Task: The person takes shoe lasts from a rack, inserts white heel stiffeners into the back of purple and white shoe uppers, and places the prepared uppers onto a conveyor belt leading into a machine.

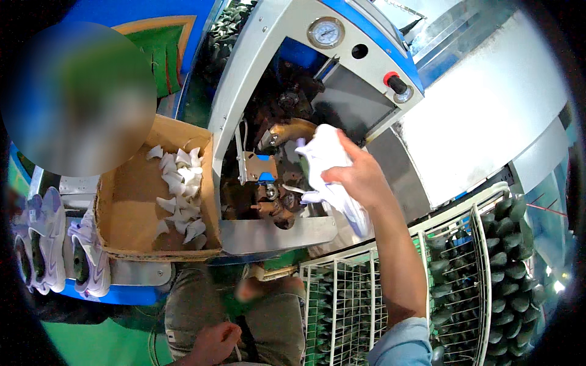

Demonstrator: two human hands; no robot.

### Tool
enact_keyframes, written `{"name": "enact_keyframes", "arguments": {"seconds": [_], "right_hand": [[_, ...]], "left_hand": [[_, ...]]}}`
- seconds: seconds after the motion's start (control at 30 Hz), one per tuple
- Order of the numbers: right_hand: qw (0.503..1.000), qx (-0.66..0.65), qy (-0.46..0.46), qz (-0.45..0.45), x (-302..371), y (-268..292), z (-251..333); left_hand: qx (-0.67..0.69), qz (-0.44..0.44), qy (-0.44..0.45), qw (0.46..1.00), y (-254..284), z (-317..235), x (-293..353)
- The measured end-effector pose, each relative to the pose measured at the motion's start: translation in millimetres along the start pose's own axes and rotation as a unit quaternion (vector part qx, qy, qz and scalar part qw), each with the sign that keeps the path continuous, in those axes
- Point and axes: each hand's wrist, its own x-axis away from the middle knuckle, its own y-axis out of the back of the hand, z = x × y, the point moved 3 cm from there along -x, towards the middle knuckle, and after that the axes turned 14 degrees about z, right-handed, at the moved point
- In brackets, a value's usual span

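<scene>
Head view looks down on a seated person working at a grey and blue machine. At about 3 o'clock from the picture's centre, the right hand reaches forward with the forearm rising from 5 o'clock, its fingers curled tight around a white shoe upper. That upper sits just in front of the machine's open middle, with its pale lilac lower end hanging down below the hand toward the metal ledge. A brass-coloured form shows just to the upper's 10 o'clock, near it; whether they touch cannot be told.

Down at 6 o'clock, the left hand rests low near the person's lap, fingers folded inward around a thin pale cord or strip, too small to identify.

At 9 o'clock stands an open cardboard box holding a pile of small white curved pieces. Farther out at 8 o'clock, white and lilac sneakers lie in a row. At 4 o'clock, a white wire rack carries many dark green shoe lasts. A round pressure gauge and a red knob sit on the machine at 12 to 1 o'clock.
</scene>
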Motion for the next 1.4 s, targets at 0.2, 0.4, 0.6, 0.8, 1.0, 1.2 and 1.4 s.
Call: {"name": "enact_keyframes", "arguments": {"seconds": [0.2, 0.4, 0.6, 0.8, 1.0, 1.2, 1.4], "right_hand": [[0.974, 0.214, -0.067, 0.02, -45.5, -18.9, 31.3], [0.99, 0.124, -0.042, -0.05, -45.6, -35.0, 31.5], [0.967, 0.183, 0.045, -0.17, -34.9, -39.1, 15.4], [0.945, 0.212, 0.068, -0.239, 28.0, -62.0, 23.4], [0.934, 0.105, 0.175, -0.295, 142.0, -128.4, -65.8], [0.969, -0.05, 0.201, -0.133, 200.5, -122.4, -50.8], [0.883, -0.46, 0.076, -0.055, 149.4, -99.2, -56.5]], "left_hand": [[0.068, -0.044, -0.061, 0.995, -0.4, 7.0, -1.4], [0.067, -0.07, -0.03, 0.995, 14.0, 10.8, 3.1], [-0.038, -0.096, -0.095, 0.99, 23.7, -2.3, -2.3], [-0.047, -0.122, -0.21, 0.969, 16.9, -65.6, -18.5], [0.33, 0.098, -0.325, 0.881, 4.2, -113.1, -53.6], [0.541, 0.251, -0.22, 0.772, -27.0, -110.2, -85.9], [0.204, 0.122, -0.125, 0.963, 1.1, -66.9, -17.4]]}}
